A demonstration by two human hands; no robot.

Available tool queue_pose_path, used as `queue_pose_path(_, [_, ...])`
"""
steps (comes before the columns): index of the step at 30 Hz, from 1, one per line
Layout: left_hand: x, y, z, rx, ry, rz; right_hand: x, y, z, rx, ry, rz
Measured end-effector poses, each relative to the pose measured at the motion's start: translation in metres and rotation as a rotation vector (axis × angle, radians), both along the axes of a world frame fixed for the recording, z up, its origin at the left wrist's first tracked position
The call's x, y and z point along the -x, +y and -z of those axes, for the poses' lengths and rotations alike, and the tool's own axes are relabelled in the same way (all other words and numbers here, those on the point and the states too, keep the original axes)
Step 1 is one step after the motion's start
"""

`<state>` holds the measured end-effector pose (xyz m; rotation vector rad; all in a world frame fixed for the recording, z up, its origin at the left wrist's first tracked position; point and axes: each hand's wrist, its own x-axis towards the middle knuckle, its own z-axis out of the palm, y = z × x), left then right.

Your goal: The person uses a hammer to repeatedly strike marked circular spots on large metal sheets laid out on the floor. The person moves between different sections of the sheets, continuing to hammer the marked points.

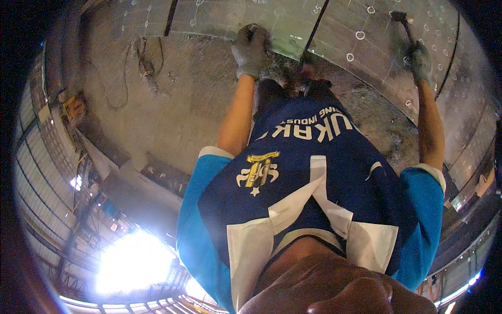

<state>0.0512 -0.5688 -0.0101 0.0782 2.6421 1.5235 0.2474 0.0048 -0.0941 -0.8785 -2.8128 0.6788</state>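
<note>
Gloved hands sit well apart: the right hand (420, 62) grips a hammer-like tool (406, 27) over the right metal plate (384, 60); the left hand (249, 51) curls at the middle plate's (289, 31) near edge, its hold unclear. White circles (360, 35) are already marked; how much work remains cannot be told.

Metal plates (379, 55) look smooth, the ground (180, 107) rough and matt, the shirt (295, 159) cloth.

Gloved right hand (420, 64) grips a hammer (407, 30), head beyond the fingers, white-circled plate (379, 57) below them. Gloved left hand (249, 52): fingers curled near a greenish plate's edge (285, 31), grip unclear.
</note>
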Motion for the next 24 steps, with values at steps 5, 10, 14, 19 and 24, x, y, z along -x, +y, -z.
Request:
queue_pose_path(5, [0.007,-0.005,-0.003,0.005,-0.07,0.052,0.008,0.008,-0.001,0.114,0.004,-0.088])
queue_pose_path(10, [-0.007,-0.001,-0.005,-0.236,-0.2,-0.018,0.012,-0.015,-0.023,-0.449,-0.099,-0.256])
queue_pose_path(14, [-0.006,-0.009,0.006,-0.085,-0.109,-0.069,0.015,-0.021,-0.018,-0.199,-0.005,-0.111])
queue_pose_path(19, [-0.013,0.016,-0.039,-0.094,-0.088,-0.113,0.011,0.021,-0.015,-0.255,-0.226,-0.237])
queue_pose_path(24, [0.001,-0.007,0.02,-0.018,0.085,0.032,0.02,-0.026,-0.042,0.583,-0.018,0.179])
